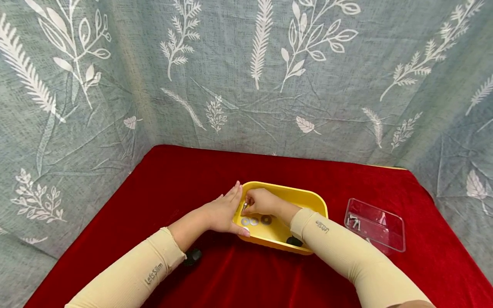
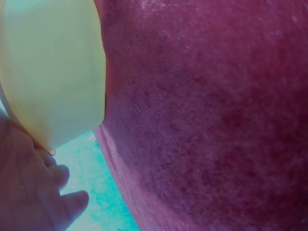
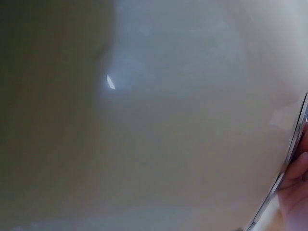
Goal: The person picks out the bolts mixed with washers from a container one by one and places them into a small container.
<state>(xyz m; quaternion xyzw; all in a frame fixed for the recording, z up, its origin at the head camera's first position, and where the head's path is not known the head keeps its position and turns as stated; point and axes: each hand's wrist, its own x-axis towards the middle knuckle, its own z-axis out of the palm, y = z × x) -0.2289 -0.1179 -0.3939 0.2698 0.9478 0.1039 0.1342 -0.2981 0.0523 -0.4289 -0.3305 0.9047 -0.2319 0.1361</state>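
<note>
A yellow plastic bin [image 1: 292, 194] stands on the red cloth. My left hand [image 1: 221, 214] rests against its left end, fingers straight along the outside and thumb at the front left rim. In the left wrist view those fingers [image 2: 33, 187] lie beside the bin's pale outer wall [image 2: 55, 72]. Inside the bin, my right hand [image 1: 263, 202] pinches a small metal bolt [image 1: 244, 206] near the left wall. Flat round washers [image 1: 254, 221] lie on the bin floor below it. The right wrist view is mostly blurred, with fingers [image 3: 296, 173] at its right edge.
A clear plastic tray [image 1: 400, 248] with metal bolts [image 1: 353, 222] in it stands right of the bin. Partly under the right sleeve, a black object [image 1: 294, 241] lies in the bin. Another black object [image 1: 193, 256] is by the left forearm. A patterned curtain [image 1: 246, 107] hangs behind.
</note>
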